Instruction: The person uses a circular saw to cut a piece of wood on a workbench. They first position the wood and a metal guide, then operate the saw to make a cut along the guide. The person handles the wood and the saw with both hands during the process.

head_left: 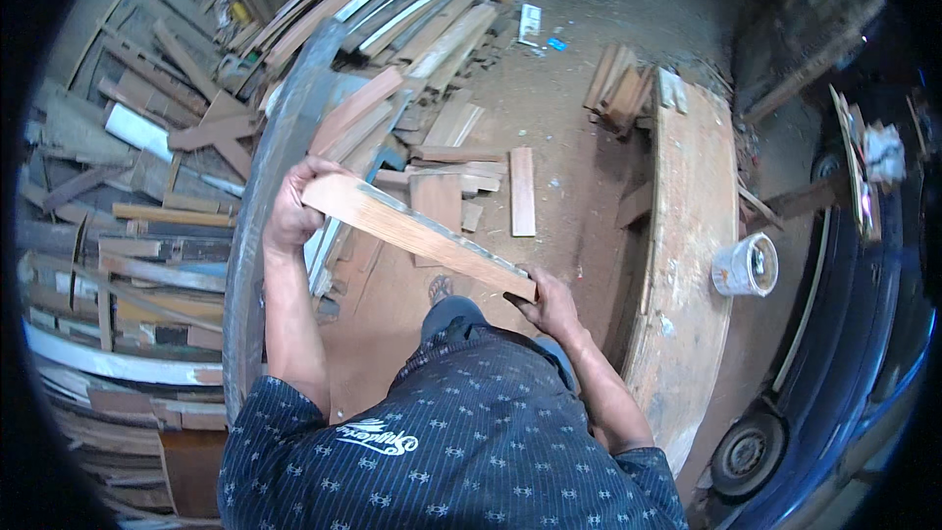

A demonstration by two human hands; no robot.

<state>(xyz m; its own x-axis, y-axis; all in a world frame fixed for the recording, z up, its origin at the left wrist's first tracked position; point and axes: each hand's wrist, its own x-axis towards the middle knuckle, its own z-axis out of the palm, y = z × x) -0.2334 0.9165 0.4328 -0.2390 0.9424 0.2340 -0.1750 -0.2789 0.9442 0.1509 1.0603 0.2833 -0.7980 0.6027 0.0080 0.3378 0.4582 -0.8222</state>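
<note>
A light wooden board (417, 236) with a dark, rough long edge is held diagonally in front of my body. My left hand (299, 196) is closed round its upper left end. My right hand (545, 301) grips the lower right end. Below and beyond the board, loose offcuts (437, 196) lie on the ground, with a pale narrow piece (522, 191) apart from them. Just left of my left hand runs a long, dark, weathered beam (260, 216).
Heaps of scrap timber (147, 265) fill the left side. On the right stands a long plank bench (687, 177) with a white bucket (741, 265) at its edge. A small wood stack (618, 88) sits beyond. A dark blue vehicle (834, 334) is at far right.
</note>
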